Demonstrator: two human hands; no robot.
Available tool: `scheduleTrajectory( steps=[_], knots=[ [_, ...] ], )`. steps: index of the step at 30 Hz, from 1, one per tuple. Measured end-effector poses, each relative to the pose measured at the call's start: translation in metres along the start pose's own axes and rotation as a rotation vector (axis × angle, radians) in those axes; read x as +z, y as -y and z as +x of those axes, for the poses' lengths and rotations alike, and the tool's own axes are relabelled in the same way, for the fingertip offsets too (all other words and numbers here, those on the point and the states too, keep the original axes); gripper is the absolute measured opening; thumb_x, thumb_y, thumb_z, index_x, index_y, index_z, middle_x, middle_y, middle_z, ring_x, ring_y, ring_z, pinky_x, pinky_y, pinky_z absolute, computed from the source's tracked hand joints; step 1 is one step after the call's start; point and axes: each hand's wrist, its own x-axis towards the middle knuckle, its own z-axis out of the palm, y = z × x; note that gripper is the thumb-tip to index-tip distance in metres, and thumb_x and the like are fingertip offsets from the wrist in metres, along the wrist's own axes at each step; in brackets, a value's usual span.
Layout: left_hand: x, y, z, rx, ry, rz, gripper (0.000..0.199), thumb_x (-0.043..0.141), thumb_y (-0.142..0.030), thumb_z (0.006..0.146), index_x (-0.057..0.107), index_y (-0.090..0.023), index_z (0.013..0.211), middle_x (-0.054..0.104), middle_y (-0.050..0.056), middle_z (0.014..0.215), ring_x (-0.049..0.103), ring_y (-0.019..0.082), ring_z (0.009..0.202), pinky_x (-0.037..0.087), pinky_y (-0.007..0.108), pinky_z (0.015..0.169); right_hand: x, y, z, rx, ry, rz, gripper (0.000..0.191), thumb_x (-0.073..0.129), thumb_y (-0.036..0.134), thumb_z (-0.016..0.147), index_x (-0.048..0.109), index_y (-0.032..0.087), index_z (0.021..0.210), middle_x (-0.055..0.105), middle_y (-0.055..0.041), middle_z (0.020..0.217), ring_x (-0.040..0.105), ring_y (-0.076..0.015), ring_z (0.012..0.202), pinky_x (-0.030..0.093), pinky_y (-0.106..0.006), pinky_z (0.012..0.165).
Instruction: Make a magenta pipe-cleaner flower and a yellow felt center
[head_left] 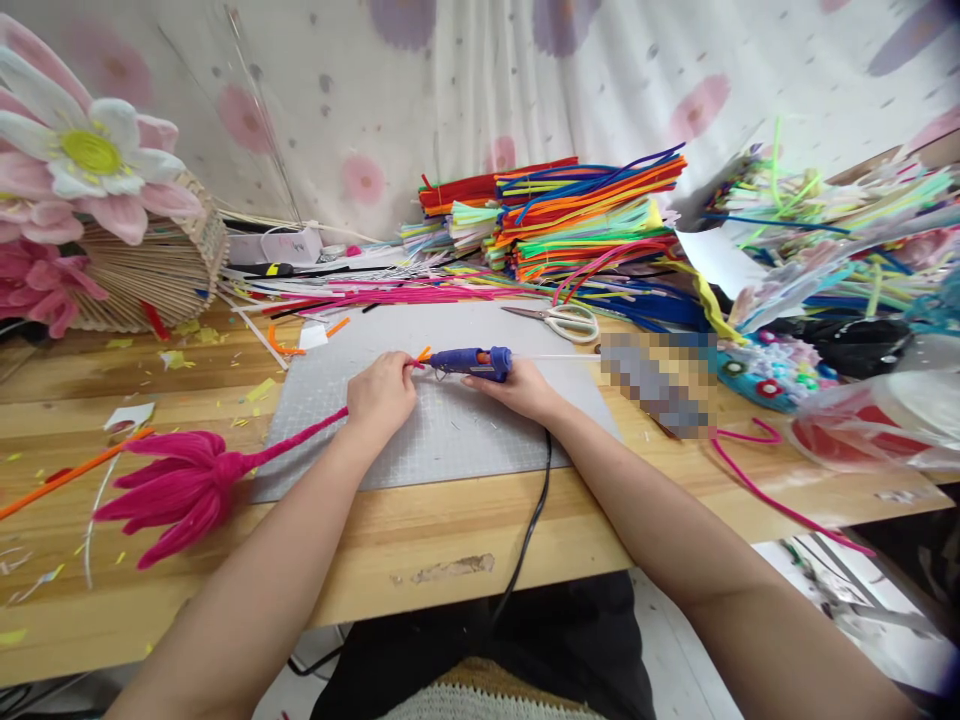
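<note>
My left hand (381, 400) is closed round the stem of a magenta pipe-cleaner flower (199, 490), whose petals point left over the wooden table. A small orange piece (424, 354) shows at the stem's tip, just beyond my fingertips. My right hand (517, 388) grips a blue glue gun (469, 362), its nozzle pointing left, close to the orange piece. A clear glue stick (559, 357) extends from its back, and a black cord hangs below. Both hands are over the grey cutting mat (465, 440).
Scissors (570, 322) lie at the mat's back right. Bundles of coloured pipe cleaners (585, 215) are piled behind. A blurred-out object (660, 385) and a plastic-covered tub (862, 420) stand right. Large fabric flowers (94, 150) and an orange pipe cleaner (71, 475) are left.
</note>
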Motion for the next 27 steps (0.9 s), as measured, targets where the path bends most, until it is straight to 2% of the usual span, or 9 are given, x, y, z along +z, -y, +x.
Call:
scheduleTrajectory(
  steps=[3, 13, 27],
  knots=[
    [-0.0001, 0.0002, 0.0002, 0.004, -0.002, 0.009, 0.029, 0.037, -0.024, 0.084, 0.061, -0.022, 0.098, 0.064, 0.006, 0.104, 0.060, 0.022, 0.090, 0.044, 0.032, 0.068, 0.0009, -0.0013, 0.0004, 0.009, 0.002, -0.018, 0.038, 0.059, 0.048, 0.072, 0.068, 0.017, 0.093, 0.067, -0.0009, 0.078, 0.059, -0.0159, 0.070, 0.045, -0.026, 0.065],
    [-0.0008, 0.0004, -0.0002, 0.012, -0.012, -0.002, 0.026, 0.037, -0.023, 0.084, 0.061, -0.022, 0.096, 0.065, 0.006, 0.102, 0.060, 0.023, 0.088, 0.043, 0.033, 0.068, 0.0000, -0.0019, 0.0012, 0.027, -0.027, -0.034, 0.037, 0.058, 0.047, 0.073, 0.068, 0.017, 0.094, 0.068, -0.0029, 0.082, 0.060, -0.0178, 0.074, 0.045, -0.027, 0.066],
    [-0.0025, -0.0007, -0.0001, 0.003, -0.005, 0.023, 0.028, 0.036, -0.024, 0.084, 0.061, -0.022, 0.097, 0.065, 0.005, 0.102, 0.060, 0.022, 0.090, 0.043, 0.031, 0.069, 0.0000, -0.0003, 0.0013, -0.033, -0.037, -0.043, 0.037, 0.058, 0.045, 0.073, 0.067, 0.016, 0.094, 0.067, -0.0038, 0.085, 0.060, -0.0172, 0.075, 0.045, -0.027, 0.068]
  ],
)
